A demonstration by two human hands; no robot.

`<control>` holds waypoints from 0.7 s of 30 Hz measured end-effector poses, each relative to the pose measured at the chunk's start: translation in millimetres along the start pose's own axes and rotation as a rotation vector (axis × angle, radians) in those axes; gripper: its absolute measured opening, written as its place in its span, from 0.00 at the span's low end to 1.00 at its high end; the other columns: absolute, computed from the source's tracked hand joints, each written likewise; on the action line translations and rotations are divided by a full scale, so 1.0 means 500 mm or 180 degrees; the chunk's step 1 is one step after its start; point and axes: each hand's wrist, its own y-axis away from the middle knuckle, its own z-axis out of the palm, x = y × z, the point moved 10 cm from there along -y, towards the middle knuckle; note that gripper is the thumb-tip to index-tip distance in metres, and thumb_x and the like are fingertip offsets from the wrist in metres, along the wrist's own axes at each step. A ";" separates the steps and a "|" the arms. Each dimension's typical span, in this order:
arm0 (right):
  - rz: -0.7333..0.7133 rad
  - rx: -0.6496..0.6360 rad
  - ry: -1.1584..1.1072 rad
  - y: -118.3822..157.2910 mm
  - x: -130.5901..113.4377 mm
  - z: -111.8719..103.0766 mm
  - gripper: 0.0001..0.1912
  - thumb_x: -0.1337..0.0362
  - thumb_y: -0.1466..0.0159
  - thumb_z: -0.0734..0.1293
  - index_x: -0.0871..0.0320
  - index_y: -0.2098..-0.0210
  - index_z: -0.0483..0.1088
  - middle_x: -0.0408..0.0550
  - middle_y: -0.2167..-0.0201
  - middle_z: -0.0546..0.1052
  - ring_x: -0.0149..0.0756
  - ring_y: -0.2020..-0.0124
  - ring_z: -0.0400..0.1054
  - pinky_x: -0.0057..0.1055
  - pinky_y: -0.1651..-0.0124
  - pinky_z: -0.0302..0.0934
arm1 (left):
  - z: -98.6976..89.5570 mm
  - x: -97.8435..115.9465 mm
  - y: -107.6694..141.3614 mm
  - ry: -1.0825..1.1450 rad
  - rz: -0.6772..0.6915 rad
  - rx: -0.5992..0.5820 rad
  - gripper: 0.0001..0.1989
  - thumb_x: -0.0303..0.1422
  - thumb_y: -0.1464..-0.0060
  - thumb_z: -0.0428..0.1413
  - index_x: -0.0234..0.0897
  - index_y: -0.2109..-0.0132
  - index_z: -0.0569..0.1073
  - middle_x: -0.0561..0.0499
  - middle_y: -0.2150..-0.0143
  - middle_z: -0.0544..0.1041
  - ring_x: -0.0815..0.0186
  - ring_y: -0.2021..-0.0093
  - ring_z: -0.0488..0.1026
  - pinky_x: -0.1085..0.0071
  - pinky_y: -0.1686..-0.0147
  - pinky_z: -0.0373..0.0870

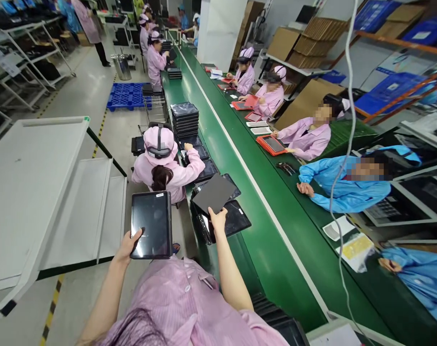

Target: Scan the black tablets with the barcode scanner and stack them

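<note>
Left hand (126, 247): grip closed on the lower left edge of an upright black tablet (151, 225). Right hand (218, 220): grip pinching a dark grey sheet (214, 193) above stacked devices (207, 226) on the green table (245, 192).

Readable text: none | held tablet (151, 226): white label (161, 195), too small | benchtop tablet (236, 220): small label (241, 211), illegible

Bright overhead light leaves pale glare on the green belt (242, 180) and 1 held tablet's screen (150, 226). Wide-angle distortion stretches the edges; distant figures look soft, perhaps slightly blurred. Pixelation masks faces.
</note>
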 end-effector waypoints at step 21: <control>0.0024 0.0296 -0.1655 0.060 0.085 -0.109 0.37 0.35 0.39 0.76 0.54 0.42 0.75 0.58 0.39 0.82 0.41 0.58 0.76 0.34 0.64 0.70 | 0.573 0.444 -0.409 -0.1489 0.2174 -0.1151 0.21 0.37 0.37 0.69 0.29 0.42 0.82 0.38 0.47 0.88 0.54 0.49 0.82 0.63 0.46 0.77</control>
